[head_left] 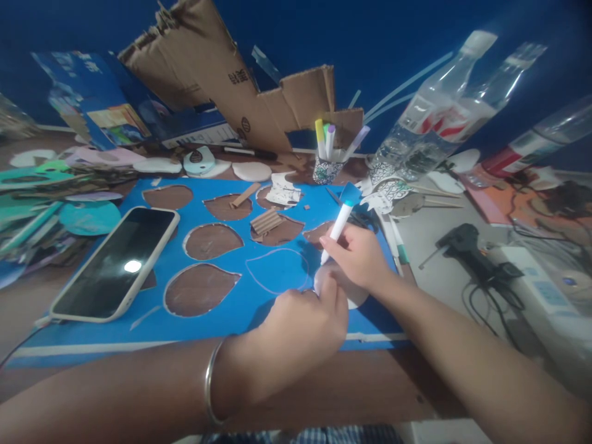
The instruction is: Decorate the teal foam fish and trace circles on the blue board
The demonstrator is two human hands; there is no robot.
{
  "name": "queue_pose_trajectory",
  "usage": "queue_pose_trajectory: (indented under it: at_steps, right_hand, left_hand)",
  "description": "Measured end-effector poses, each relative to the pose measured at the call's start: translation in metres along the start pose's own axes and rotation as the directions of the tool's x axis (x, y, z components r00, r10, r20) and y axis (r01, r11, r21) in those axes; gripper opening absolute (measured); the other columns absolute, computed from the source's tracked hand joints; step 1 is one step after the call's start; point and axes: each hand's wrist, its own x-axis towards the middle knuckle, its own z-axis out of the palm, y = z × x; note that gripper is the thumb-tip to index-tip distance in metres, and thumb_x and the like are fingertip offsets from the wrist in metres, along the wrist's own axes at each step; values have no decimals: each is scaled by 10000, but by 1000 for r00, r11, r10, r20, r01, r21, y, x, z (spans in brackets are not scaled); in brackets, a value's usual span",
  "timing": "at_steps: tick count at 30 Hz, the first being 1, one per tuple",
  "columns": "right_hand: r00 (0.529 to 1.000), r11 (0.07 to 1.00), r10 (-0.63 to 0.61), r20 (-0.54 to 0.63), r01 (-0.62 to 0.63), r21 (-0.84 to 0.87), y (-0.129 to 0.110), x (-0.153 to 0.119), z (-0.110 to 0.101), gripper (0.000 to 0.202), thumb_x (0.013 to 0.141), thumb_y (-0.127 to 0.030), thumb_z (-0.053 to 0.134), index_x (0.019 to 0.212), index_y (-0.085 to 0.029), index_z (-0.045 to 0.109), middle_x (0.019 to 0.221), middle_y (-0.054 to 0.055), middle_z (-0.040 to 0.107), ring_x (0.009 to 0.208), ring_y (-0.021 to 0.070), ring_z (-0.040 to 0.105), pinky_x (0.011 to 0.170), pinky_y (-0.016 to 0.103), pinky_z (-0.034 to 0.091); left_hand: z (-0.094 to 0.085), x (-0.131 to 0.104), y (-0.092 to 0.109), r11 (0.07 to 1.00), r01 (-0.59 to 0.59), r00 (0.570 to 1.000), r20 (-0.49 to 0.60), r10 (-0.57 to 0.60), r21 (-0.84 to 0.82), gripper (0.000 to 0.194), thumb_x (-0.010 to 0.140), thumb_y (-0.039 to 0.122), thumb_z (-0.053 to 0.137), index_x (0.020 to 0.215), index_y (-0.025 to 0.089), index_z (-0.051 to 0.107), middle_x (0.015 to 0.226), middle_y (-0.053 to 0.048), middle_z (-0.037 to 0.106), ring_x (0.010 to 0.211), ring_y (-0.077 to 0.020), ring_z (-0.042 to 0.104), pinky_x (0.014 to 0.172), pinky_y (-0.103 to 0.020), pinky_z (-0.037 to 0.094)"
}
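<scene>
My right hand (363, 256) grips a white marker (341, 225) with a blue end, tilted with its tip down. The tip meets or hovers just over the edge of a white rounded piece (358, 301) lying on a blue sheet (253, 299). My left hand (300, 324), with a bangle at the wrist, pins that piece down with bent fingers; both hands hide much of it. Just left of it, a thin pale leaf-shaped outline (277, 251) is drawn on the sheet. Several leaf-shaped holes (202, 290) in the sheet show brown wood below.
A phone (118, 262) lies on the sheet's left side. Corrugated cardboard scraps (266, 223) rest near the middle. Behind stand a patterned cup (327, 171) of markers, torn cardboard (208, 68) and plastic bottles (430, 105). Coloured cutouts (90, 216) pile up left; a black tool (462, 243) lies right.
</scene>
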Motion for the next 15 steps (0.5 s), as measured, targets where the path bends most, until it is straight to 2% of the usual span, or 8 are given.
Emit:
queue_pose_trajectory:
  at_steps: [4, 7, 12, 15]
  right_hand:
    - [995, 996, 64, -80, -69, -58, -2, 1, -2, 213, 795, -329, 489, 648, -180, 525, 558, 8, 573, 510, 137, 518, 479, 260, 336]
    - [993, 995, 76, -93, -81, -58, -2, 1, -2, 197, 794, -318, 487, 663, -178, 534, 579, 11, 587, 522, 139, 523, 485, 260, 341]
    - [1000, 1000, -7, 25, 7, -6, 0, 0, -2, 238, 805, -371, 494, 682, -179, 562, 601, 8, 592, 555, 139, 536, 518, 263, 361]
    - [998, 999, -38, 49, 38, -9, 0, 0, -1, 249, 801, -386, 507, 671, -180, 561, 605, 7, 594, 559, 139, 540, 526, 264, 366]
  left_hand:
    - [0, 1, 0, 1000, -6, 1000, 11, 6, -6, 403, 765, 58, 353, 1130, 47, 522, 1116, -222, 568, 435, -104, 509, 320, -239, 347]
    - [1, 1, 0, 1000, 2, 1000, 18, -2, -18, 409, 758, 49, 356, 1133, 50, 520, 1128, -228, 559, 444, -101, 512, 326, -233, 344]
    - [0, 0, 1, 1000, 9, 1000, 22, -8, -23, 418, 757, 53, 374, 1156, 54, 502, 1155, -226, 544, 456, -96, 515, 335, -231, 352]
    - [0, 0, 1, 1000, 4, 1000, 28, -4, -8, 425, 758, 54, 368, 1164, 49, 496, 1155, -227, 544, 451, -103, 515, 330, -241, 352]
